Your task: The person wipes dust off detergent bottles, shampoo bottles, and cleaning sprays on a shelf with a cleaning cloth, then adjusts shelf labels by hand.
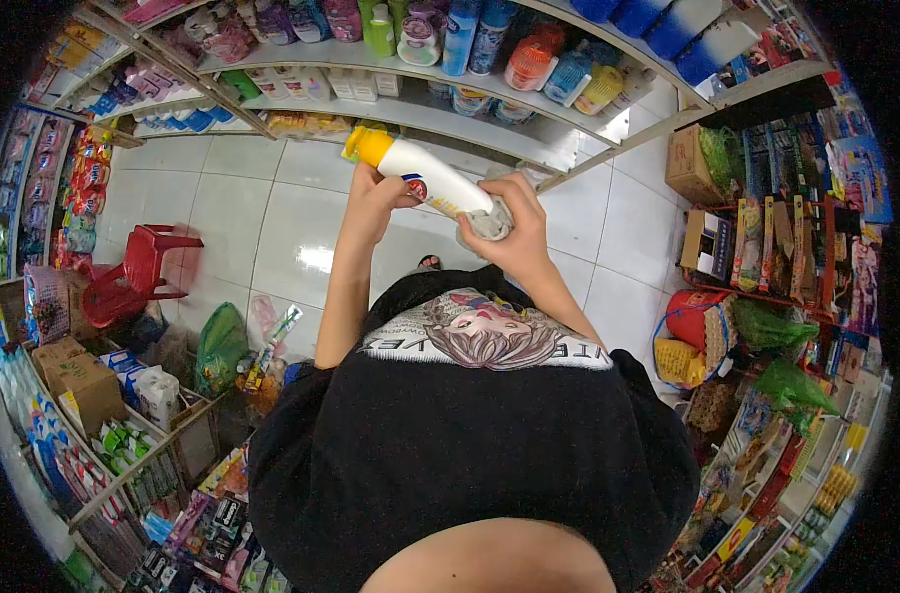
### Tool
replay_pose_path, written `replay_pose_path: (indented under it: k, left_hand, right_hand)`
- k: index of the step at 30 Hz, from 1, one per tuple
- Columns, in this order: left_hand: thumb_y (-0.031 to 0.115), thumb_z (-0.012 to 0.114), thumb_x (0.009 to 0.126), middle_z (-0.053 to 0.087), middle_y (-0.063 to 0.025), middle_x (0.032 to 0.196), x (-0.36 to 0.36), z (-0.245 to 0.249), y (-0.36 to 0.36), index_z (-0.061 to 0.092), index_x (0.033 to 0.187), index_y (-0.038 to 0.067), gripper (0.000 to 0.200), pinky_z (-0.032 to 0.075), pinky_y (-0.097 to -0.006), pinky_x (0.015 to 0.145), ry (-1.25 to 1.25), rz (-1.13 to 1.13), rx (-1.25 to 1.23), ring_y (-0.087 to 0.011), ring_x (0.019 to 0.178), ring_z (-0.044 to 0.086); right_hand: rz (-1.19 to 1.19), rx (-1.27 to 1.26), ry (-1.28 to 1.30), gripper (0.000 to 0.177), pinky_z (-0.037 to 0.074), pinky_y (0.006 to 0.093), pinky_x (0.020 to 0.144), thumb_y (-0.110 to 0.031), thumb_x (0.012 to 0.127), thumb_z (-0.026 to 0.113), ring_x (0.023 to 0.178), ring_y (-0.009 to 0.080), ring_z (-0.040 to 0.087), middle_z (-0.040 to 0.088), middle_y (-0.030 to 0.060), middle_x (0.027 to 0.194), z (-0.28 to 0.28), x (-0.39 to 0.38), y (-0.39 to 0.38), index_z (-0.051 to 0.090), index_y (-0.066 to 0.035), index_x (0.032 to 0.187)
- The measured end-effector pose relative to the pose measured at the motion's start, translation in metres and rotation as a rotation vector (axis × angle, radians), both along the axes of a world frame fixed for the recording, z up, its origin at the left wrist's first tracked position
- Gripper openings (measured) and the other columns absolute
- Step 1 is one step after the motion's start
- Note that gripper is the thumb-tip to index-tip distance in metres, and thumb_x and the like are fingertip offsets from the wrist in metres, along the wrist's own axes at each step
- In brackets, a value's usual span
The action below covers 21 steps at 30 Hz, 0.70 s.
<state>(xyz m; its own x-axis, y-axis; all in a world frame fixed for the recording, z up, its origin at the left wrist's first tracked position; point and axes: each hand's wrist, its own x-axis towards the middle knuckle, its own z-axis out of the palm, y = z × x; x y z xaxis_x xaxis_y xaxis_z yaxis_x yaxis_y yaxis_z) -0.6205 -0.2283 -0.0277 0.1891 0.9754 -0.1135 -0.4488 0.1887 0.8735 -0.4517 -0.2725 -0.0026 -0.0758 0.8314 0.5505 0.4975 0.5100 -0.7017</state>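
Note:
A white bottle (440,180) with a yellow cap and a blue-and-red label is held aslant in front of my body, its cap toward the upper left. Below the cap, my left hand (375,205) grips the bottle, with its fingers bent round the neck end. At the opposite end, my right hand (519,219) is closed on a crumpled grey cloth (490,223) pressed against the bottle's base. Part of the base is hidden by the cloth and the fingers.
Ahead runs a shelf (391,71) crowded with bottles. A red plastic chair (146,269) stands at the left on the tiled floor (302,242), near a green bag (221,346) and cardboard boxes (78,381). Packed racks and a red-and-yellow bundle (689,331) are at the right.

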Motion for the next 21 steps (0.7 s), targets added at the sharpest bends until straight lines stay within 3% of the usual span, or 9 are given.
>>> replay_pose_path:
  k: [7, 13, 16, 18, 21]
  left_hand:
    - [0.002, 0.044, 0.063, 0.054, -0.0135, 0.079, 0.0006, -0.0003, -0.0021, 0.044, 0.089, -0.006, 0.027, 0.049, -0.0280, 0.054, -0.014, 0.056, -0.011, -0.0186, 0.066, 0.057]
    - [0.001, 0.043, 0.063, 0.053, -0.0146, 0.083, -0.0025, 0.0006, 0.0001, 0.039, 0.094, -0.006, 0.032, 0.049, -0.0309, 0.059, -0.006, -0.065, 0.035, -0.0209, 0.072, 0.056]
    - [0.003, 0.044, 0.063, 0.053, -0.0141, 0.085, -0.0025, 0.0014, -0.0012, 0.039, 0.095, -0.006, 0.034, 0.049, -0.0318, 0.061, -0.105, -0.022, 0.005, -0.0213, 0.072, 0.056]
    - [0.005, 0.040, 0.060, 0.050, -0.0198, 0.097, -0.0044, 0.0069, -0.0017, 0.038, 0.102, -0.004, 0.043, 0.047, -0.0392, 0.069, -0.042, -0.094, 0.025, -0.0286, 0.088, 0.052]
    - [0.005, 0.040, 0.060, 0.050, -0.0202, 0.096, -0.0062, 0.0053, -0.0001, 0.037, 0.102, -0.004, 0.042, 0.047, -0.0393, 0.068, -0.013, -0.103, 0.021, -0.0288, 0.087, 0.052]
  right_hand:
    - [0.009, -0.021, 0.025, 0.033, 0.039, 0.0263, 0.058, -0.006, 0.052, 0.066, 0.065, 0.0212, 0.047, 0.047, 0.0103, 0.072, 0.0009, -0.0002, -0.0017, 0.050, 0.000, 0.080]
    - [0.013, 0.010, -0.016, 0.032, 0.039, 0.0266, 0.059, -0.008, 0.052, 0.065, 0.065, 0.0213, 0.048, 0.047, 0.0103, 0.073, 0.0053, -0.0001, 0.0008, 0.050, 0.000, 0.079]
    - [0.023, 0.005, -0.008, 0.033, 0.039, 0.0269, 0.059, -0.008, 0.052, 0.065, 0.065, 0.0215, 0.047, 0.047, 0.0103, 0.073, 0.0050, -0.0006, 0.0016, 0.050, 0.000, 0.079]
    - [0.022, 0.001, -0.037, 0.033, 0.039, 0.0271, 0.060, -0.008, 0.052, 0.065, 0.066, 0.0217, 0.047, 0.047, 0.0103, 0.073, 0.0047, -0.0002, 0.0015, 0.050, 0.000, 0.079]
    - [0.017, 0.003, -0.047, 0.033, 0.040, 0.0309, 0.057, -0.012, 0.051, 0.065, 0.067, 0.0248, 0.048, 0.046, 0.0104, 0.073, 0.0056, -0.0022, 0.0016, 0.048, -0.002, 0.078]
